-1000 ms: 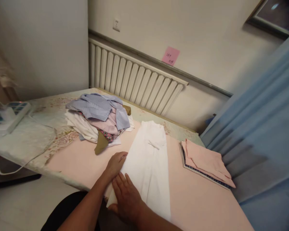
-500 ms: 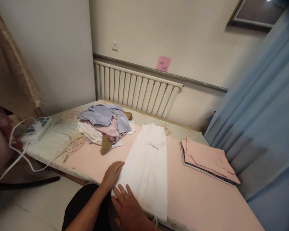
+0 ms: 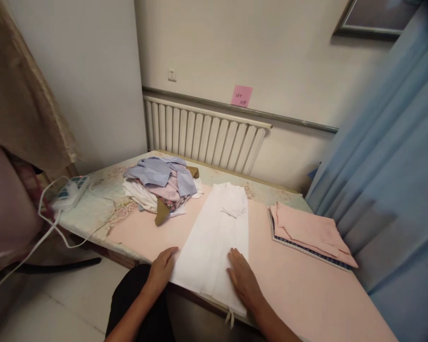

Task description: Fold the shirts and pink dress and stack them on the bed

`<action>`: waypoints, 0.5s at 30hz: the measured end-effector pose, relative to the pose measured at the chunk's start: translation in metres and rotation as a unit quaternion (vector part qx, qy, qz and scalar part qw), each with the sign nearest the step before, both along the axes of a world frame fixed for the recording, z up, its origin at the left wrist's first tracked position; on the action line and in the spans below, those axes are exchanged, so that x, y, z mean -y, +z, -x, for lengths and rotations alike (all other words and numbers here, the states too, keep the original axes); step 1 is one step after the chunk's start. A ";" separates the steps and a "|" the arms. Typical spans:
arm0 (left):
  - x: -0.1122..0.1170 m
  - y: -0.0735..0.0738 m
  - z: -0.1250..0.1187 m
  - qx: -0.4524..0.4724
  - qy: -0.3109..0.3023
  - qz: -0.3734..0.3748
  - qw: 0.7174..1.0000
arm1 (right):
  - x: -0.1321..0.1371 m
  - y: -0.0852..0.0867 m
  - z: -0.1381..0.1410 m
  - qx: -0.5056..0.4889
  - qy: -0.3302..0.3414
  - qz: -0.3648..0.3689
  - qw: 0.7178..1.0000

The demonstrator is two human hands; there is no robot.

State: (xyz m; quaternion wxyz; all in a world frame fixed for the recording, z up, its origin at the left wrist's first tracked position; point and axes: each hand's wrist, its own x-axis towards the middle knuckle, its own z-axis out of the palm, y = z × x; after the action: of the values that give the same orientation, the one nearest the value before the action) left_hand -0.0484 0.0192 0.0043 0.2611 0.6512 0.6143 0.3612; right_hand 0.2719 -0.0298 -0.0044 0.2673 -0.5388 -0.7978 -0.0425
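Two hands at white garment, on table with clothes heap

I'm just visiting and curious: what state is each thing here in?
White garment: laid out flat.
Left hand: at the garment's left edge, grip unclear.
Right hand: open, palm down on the garment.
Clothes pile: loosely heaped.
Stack at right: folded.
Wall socket: nothing plugged in.
Blue curtain: hanging in folds.
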 end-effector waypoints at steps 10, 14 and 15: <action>0.013 0.008 -0.003 -0.061 0.000 0.011 0.998 | 0.004 -0.020 -0.016 0.061 -0.005 0.031 0.998; 0.008 0.016 -0.004 -0.113 0.004 0.057 0.992 | 0.005 -0.016 -0.018 0.010 -0.005 0.016 1.000; 0.008 0.018 -0.004 -0.120 0.004 0.069 0.990 | 0.005 -0.017 -0.019 -0.019 -0.018 0.006 1.000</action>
State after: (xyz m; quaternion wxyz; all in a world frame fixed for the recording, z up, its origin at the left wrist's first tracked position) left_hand -0.0443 0.0114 0.0225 0.2281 0.6677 0.6673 0.2382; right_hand 0.2913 -0.0352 -0.0210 0.2784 -0.5553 -0.7830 -0.0323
